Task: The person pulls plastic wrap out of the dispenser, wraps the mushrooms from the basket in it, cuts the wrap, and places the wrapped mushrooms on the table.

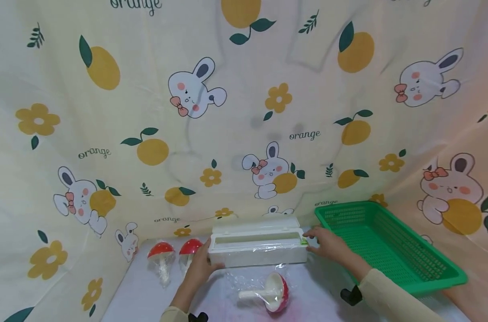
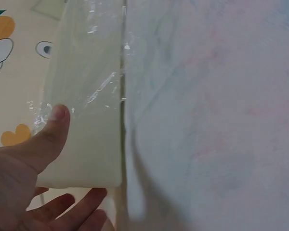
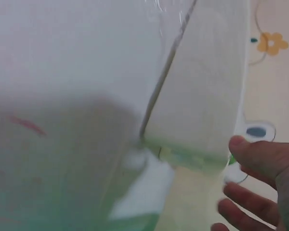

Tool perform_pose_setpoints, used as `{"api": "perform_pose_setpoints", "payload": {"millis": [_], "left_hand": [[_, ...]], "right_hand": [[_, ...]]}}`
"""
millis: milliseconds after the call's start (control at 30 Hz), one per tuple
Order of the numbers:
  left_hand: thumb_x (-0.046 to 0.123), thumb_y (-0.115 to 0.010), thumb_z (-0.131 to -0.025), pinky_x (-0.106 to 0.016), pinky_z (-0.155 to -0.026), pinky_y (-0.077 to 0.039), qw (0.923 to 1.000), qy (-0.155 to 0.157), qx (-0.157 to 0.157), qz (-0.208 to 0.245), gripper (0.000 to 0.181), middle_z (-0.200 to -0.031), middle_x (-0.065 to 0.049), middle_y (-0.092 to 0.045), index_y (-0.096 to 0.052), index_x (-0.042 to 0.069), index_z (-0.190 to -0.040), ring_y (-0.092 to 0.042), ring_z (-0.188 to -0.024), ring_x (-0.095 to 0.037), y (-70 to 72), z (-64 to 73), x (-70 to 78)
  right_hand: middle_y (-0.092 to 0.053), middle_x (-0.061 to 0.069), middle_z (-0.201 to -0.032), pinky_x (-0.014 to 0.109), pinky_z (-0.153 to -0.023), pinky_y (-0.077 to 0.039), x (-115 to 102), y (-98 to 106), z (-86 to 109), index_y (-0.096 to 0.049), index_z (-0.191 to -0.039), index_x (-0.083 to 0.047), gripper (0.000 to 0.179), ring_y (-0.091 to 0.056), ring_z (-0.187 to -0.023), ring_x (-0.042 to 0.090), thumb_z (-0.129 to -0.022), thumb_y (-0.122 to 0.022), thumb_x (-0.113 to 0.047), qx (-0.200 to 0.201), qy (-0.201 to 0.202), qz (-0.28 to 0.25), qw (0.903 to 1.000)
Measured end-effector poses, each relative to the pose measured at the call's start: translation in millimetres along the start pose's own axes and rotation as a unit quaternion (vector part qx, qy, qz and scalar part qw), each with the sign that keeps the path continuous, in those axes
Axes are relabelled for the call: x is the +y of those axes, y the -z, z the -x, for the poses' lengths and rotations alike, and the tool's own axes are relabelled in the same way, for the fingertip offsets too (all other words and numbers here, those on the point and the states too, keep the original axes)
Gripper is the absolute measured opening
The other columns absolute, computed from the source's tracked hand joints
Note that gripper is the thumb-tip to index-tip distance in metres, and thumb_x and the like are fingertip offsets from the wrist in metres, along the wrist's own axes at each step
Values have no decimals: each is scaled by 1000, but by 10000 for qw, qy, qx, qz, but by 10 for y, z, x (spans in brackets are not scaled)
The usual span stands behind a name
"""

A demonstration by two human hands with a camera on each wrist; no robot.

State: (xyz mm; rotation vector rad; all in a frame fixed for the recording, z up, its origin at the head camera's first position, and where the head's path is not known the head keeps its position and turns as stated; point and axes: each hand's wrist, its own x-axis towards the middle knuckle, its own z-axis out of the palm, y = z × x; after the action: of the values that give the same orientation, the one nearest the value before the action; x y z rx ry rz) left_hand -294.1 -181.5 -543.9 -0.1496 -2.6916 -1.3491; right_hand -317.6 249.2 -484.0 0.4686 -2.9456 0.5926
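Note:
A white cling film dispenser (image 1: 258,255) stands on the table with its lid (image 1: 256,225) raised at the back. Clear film (image 2: 94,57) hangs over its front. At the left end, my left hand (image 1: 199,266) holds the box, thumb against its edge and fingers around the end. My right hand (image 1: 328,243) is at the right end, thumb and forefinger at a small green slider (image 1: 304,242); its other fingers curl loosely beside the box. In front lies a red-capped toy mushroom (image 1: 277,293) on its side, with clear film around it.
Two red-capped mushrooms (image 1: 161,257) in clear wrapping lie left of the dispenser, one partly behind my left hand. A green plastic basket (image 1: 389,246) stands at the right, close to my right forearm. Behind the table hangs a printed cloth (image 1: 236,112).

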Motion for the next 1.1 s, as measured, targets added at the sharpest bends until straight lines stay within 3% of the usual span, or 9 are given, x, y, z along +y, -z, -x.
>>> {"api": "perform_pose_setpoints", "payload": {"millis": [133, 267, 400, 533, 667, 867, 1000, 1100], "left_hand": [[21, -96, -80, -64, -114, -44, 9997, 25, -221, 86, 108, -163, -10, -51, -34, 20, -169, -50, -148, -41, 67, 0, 0], [23, -96, -81, -65, -113, -45, 9996, 152, -196, 168, 106, -161, -12, -52, -36, 19, -168, -51, -146, -43, 118, 24, 20], [24, -97, -80, -64, -114, -45, 9995, 307, 47, 62, 101, -159, -15, -53, -42, 15, -165, -50, -146, -43, 110, 38, 54], [26, -96, -82, -62, -109, -51, 9979, 347, 457, -301, 87, -151, -20, -55, -53, 12, -156, -56, -136, -42, 49, 45, 73], [24, -96, -82, -59, -103, -55, 9951, 123, 856, -482, 63, -144, -20, -56, -67, 14, -137, -61, -124, -38, -30, 61, 71], [18, -96, -80, -58, -103, -48, 9875, -489, 1308, -730, 31, -126, -15, -61, -76, 22, -103, -59, -119, -39, -104, 120, 82], [16, -96, -81, -52, -96, -46, 9839, -659, 1402, -894, 25, -113, -8, -64, -78, 26, -95, -60, -111, -32, -111, 141, 127], [16, -94, -83, -39, -85, -48, 9875, -687, 1198, -760, 22, -101, -1, -64, -79, 24, -96, -60, -95, -22, -87, 145, 158]], "right_hand": [[-70, 11, -122, 49, -87, -62, -161, -18, 133, -73, -132, -12, 48, -66, -105, 26, -89, -90, -23, 360, 245, 52, 9990], [-71, 8, -119, 42, -83, -62, -285, -46, 204, -76, -128, -14, 42, -65, -101, 24, -90, -90, -22, 536, 511, -92, 9972], [-70, 2, -111, 34, -77, -57, -318, -124, 191, -78, -121, -16, 33, -63, -95, 19, -91, -89, -22, 716, 540, -107, 9959], [-69, 1, -105, 36, -77, -58, -301, -239, 137, -81, -115, -16, 29, -62, -93, 17, -89, -90, -24, 981, 469, 21, 9941], [-67, 0, -98, 37, -75, -58, -272, -343, 92, -82, -103, -16, 20, -59, -88, 15, -86, -92, -20, 1286, 544, 203, 9900], [-65, -4, -92, 33, -71, -55, -269, -399, 75, -80, -85, -19, 16, -55, -84, 12, -84, -92, -10, 1576, 592, 356, 9851], [-66, -4, -94, 36, -76, -57, -271, -400, 66, -77, -85, -19, 18, -57, -87, 14, -85, -92, -10, 1611, 620, 439, 9840], [-66, -3, -94, 37, -77, -57, -276, -378, 103, -72, -85, -19, 20, -58, -87, 15, -85, -90, -9, 1663, 758, 289, 9827]]}}
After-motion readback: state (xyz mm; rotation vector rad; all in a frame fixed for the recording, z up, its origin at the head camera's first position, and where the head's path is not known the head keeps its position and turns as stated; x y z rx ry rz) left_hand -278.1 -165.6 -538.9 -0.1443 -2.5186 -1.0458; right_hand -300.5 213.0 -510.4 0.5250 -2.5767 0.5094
